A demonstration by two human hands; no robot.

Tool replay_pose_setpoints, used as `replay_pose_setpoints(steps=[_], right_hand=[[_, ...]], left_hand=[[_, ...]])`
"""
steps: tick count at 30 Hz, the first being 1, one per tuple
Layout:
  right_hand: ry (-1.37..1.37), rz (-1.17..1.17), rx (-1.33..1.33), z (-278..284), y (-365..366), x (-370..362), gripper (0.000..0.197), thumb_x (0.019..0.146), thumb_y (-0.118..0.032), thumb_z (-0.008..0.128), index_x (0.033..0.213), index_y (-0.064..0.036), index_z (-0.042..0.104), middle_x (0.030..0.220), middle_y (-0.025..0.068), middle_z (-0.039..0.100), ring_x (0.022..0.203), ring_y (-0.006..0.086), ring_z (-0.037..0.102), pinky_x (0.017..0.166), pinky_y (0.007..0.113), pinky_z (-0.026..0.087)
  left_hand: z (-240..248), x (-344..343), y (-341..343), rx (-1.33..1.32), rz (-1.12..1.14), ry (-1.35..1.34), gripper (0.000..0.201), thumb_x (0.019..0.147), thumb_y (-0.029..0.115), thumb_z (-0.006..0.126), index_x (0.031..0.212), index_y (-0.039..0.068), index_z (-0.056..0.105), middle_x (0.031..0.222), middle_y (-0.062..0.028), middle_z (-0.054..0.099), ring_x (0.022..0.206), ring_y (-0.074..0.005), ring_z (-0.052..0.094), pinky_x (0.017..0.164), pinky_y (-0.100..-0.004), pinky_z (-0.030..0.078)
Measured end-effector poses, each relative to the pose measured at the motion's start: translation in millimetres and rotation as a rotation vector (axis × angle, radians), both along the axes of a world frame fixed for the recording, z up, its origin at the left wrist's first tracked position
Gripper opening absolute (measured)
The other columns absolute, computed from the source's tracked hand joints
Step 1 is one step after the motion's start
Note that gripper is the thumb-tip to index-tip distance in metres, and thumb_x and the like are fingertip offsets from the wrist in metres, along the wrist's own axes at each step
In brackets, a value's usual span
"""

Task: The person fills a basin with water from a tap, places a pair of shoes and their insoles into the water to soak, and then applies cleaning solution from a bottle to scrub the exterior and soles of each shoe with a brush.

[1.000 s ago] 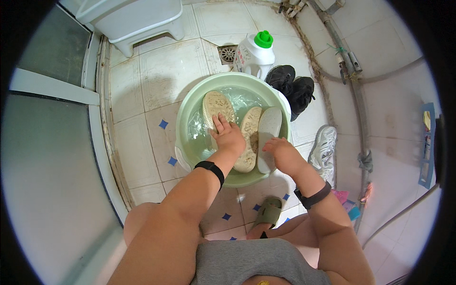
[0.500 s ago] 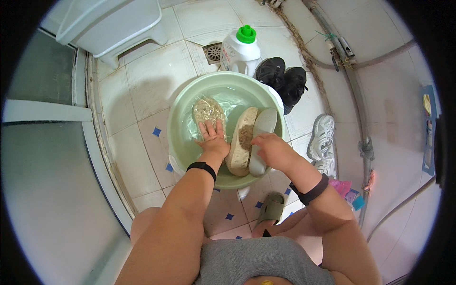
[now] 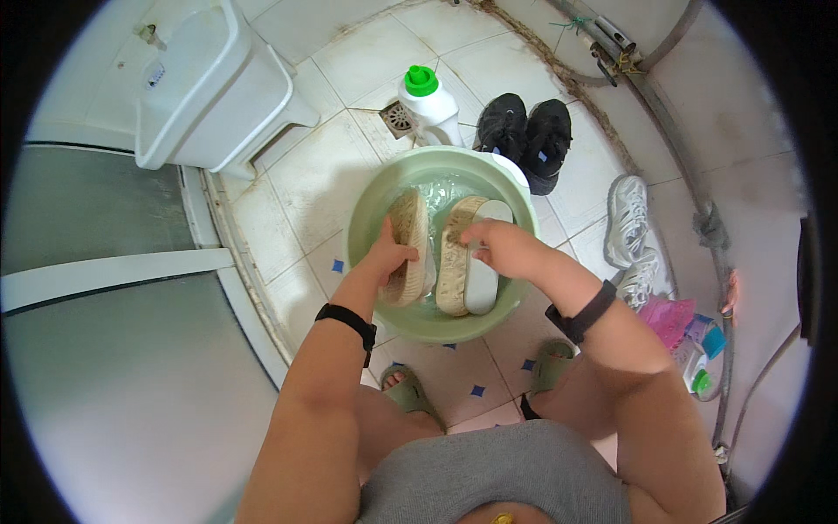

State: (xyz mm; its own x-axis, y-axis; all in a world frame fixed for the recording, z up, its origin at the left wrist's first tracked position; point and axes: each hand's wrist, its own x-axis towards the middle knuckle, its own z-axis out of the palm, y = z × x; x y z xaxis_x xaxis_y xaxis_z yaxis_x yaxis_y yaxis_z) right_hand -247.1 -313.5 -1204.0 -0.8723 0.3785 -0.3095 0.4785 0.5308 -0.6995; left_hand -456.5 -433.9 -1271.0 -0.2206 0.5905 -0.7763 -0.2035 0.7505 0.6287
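A pale green basin (image 3: 436, 328) of water stands on the tiled floor in front of me. Two thick-soled slippers, beige underneath and light grey on the other side, are in it on edge, side by side. Around the left slipper (image 3: 408, 216) my left hand (image 3: 387, 255) is closed, thumb on the near face and fingers partly hidden behind its outer side. My right hand (image 3: 511, 251) grips the right slipper (image 3: 452, 281) near its upper part, fingertips bent over the sole. Dark dirt marks that sole close to the fingers.
Behind the basin stand a white detergent bottle (image 3: 432, 113) with a green cap and a pair of black shoes (image 3: 502, 128). White sneakers (image 3: 627, 223) and a pink packet (image 3: 666, 321) lie along the right wall with its pipes. A floor drain (image 3: 398, 120) and white washtub (image 3: 209, 96) are at back left.
The left slipper lay submerged under my spread left hand; now that hand holds it raised on edge. My right hand has shifted toward the sole of the right slipper. The view has shifted too.
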Motion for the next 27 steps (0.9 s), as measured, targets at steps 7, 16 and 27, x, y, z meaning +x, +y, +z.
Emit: replay_pose_setpoints(steps=[7,16,27], right_hand=[[0.040,-0.309,-0.343,-46,-13,-22,0.026,0.078,0.005,0.057,0.103,-0.0027,0.057,0.090,0.0094,0.060,0.087,0.0199,0.059,0.076,0.031,0.048],[0.162,-0.526,-0.856,-23,-31,-36,0.026,0.078,0.005,0.058,0.103,-0.0006,0.055,0.097,0.0053,0.059,0.091,0.0133,0.056,0.078,0.026,0.046],[0.163,-0.614,-0.940,-21,-32,-37,0.036,0.077,-0.004,0.060,0.112,0.0018,0.054,0.104,0.0088,0.061,0.095,0.0184,0.057,0.084,0.028,0.044]], left_hand=[[63,-14,2,0.226,0.154,-0.234,0.105,0.062,-0.011,0.059,0.145,0.017,0.002,0.132,-0.0157,0.039,0.115,-0.0285,0.043,0.095,-0.0364,0.036],[69,-21,-13,0.559,0.264,-0.528,0.106,0.056,-0.010,0.064,0.144,0.019,0.012,0.132,-0.0064,0.037,0.120,-0.0258,0.039,0.100,-0.0391,0.034],[58,9,0,0.701,0.241,-0.533,0.113,0.048,-0.016,0.056,0.145,0.017,0.008,0.137,-0.0057,0.032,0.126,-0.0244,0.035,0.104,-0.0361,0.030]])
